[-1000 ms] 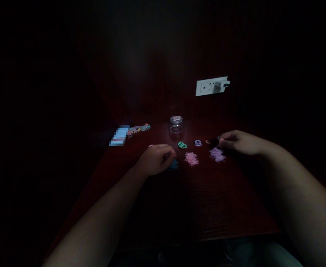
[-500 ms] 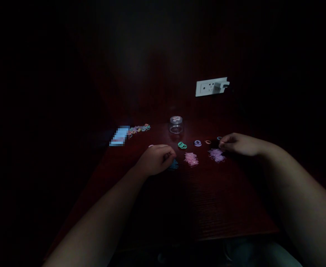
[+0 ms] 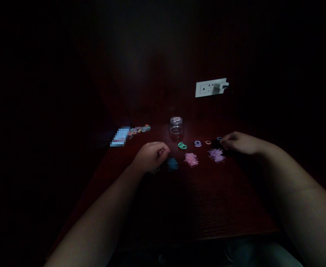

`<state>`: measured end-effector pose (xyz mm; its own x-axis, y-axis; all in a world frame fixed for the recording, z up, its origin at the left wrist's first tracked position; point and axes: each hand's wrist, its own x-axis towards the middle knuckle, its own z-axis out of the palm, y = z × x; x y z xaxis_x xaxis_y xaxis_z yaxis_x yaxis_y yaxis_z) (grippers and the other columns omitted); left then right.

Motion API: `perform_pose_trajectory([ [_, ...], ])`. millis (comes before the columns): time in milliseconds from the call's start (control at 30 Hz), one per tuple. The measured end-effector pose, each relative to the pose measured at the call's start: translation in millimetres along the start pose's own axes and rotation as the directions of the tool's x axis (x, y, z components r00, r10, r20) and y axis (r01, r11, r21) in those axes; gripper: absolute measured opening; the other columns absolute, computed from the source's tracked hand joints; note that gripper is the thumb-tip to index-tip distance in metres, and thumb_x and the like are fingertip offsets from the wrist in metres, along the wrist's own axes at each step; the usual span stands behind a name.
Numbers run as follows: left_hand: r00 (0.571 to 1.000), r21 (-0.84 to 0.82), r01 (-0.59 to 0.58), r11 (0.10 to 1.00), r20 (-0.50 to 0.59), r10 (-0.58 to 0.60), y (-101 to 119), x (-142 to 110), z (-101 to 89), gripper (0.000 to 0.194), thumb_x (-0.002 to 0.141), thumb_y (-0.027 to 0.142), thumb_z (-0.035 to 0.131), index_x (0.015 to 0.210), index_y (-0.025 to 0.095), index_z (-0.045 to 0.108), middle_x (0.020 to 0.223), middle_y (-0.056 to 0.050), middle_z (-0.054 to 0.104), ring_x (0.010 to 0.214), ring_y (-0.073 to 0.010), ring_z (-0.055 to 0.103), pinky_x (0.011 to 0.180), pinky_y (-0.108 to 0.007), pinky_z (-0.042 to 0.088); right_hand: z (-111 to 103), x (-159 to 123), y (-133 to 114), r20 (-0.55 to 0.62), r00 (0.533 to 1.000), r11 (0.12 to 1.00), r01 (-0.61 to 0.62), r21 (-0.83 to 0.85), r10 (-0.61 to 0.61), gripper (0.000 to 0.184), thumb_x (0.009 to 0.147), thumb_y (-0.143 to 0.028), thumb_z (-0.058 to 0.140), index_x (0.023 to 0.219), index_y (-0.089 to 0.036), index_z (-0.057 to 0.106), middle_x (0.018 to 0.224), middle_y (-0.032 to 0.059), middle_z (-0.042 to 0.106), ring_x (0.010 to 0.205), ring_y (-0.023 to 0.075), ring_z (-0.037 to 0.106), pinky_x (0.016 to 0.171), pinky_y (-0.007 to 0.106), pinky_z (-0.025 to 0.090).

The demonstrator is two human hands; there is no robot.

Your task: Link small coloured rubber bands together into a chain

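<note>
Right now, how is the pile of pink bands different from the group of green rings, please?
The pink bands look thin and tangled in a dense pile, while the green rings are few, with round, open shapes. The pink bands lie nearer to the person; the green rings lie nearer to the clear jar. Both groups lie loose on the dark red table, outside the jar.

You've got a softly glossy, wood-look tabletop (image 3: 207, 204) (faint ridges catch light), rubbery-looking green bands (image 3: 181, 144) at twelve o'clock, a clear, shiny jar (image 3: 176, 127) beyond, and a plastic-looking socket plate (image 3: 204, 89) towards one.
</note>
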<state>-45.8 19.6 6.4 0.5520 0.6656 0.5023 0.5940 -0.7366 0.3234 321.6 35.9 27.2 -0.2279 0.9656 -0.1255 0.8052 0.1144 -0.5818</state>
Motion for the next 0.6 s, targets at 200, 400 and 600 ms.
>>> perform_pose_trajectory([
  [200,0.958,0.078,0.250,0.965,-0.166,-0.234,-18,-1,-6.7,0.019,0.090,0.030,0.053,0.083,0.019,0.067,0.067,0.000,0.065,0.062,-0.0132,0.058,0.061,-0.025,0.042,2,2,-4,-0.125,0.992,1.000,-0.018,0.015,0.020,0.033,0.081,-0.049,0.056,0.066,-0.020,0.059,0.059,0.0009,0.056,0.053,0.0152,0.048,0.050,0.029,0.036],
  [400,0.794,0.043,0.568,0.822,-0.291,-0.534,-55,-4,-10.2,0.026,0.094,0.023,0.042,0.096,0.020,0.068,0.093,-0.003,0.075,0.090,-0.0194,0.068,0.084,-0.030,0.050,14,-1,-21,-0.300,0.946,0.983,0.157,0.101,-0.120,0.036,0.084,-0.051,0.056,0.064,-0.021,0.052,0.055,0.0004,0.049,0.049,0.0137,0.045,0.045,0.027,0.032],
  [600,0.719,0.117,0.687,0.717,-0.244,-0.650,-82,-8,-2.1,0.034,0.092,0.015,0.040,0.115,0.017,0.065,0.122,-0.008,0.069,0.114,-0.0226,0.063,0.102,-0.035,0.046,27,-4,-35,-0.331,0.900,0.929,0.343,0.139,-0.283,0.039,0.083,-0.050,0.058,0.058,-0.022,0.047,0.053,0.0002,0.046,0.048,0.0128,0.043,0.043,0.026,0.031],
])
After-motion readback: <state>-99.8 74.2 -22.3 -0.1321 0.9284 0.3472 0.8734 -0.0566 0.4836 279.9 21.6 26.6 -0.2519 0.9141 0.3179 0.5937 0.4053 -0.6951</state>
